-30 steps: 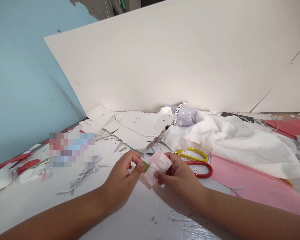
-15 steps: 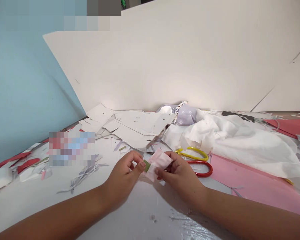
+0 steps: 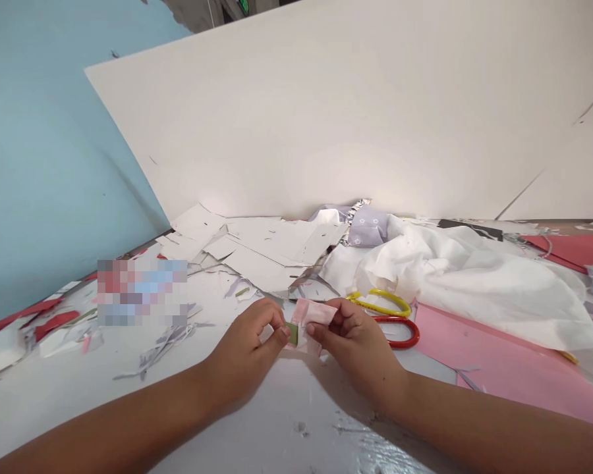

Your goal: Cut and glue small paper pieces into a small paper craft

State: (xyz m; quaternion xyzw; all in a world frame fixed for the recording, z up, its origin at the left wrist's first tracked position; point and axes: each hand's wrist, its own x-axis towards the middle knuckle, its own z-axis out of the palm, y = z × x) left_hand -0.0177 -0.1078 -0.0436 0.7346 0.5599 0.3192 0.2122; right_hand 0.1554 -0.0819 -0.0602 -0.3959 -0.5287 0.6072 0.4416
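Pinching the small pink piece (image 3: 312,315) just above the bench (image 3: 277,421), the left hand (image 3: 244,345) grips its green-tipped left end and the right hand (image 3: 358,342) its right end. Both sets of fingers are closed on it, and its long axis runs crosswise.

Single head-worn view, forward and down, close over the table (image 3: 277,421).

The pink piece (image 3: 312,312) showed a broad, flat face a second ago; now it is tipped and bunched narrower between the hands. The right hand (image 3: 360,345) has curled its fingers more tightly over it. The left hand (image 3: 247,345), pinching the small green bit (image 3: 292,333), has closed in, so the thumbs nearly meet.
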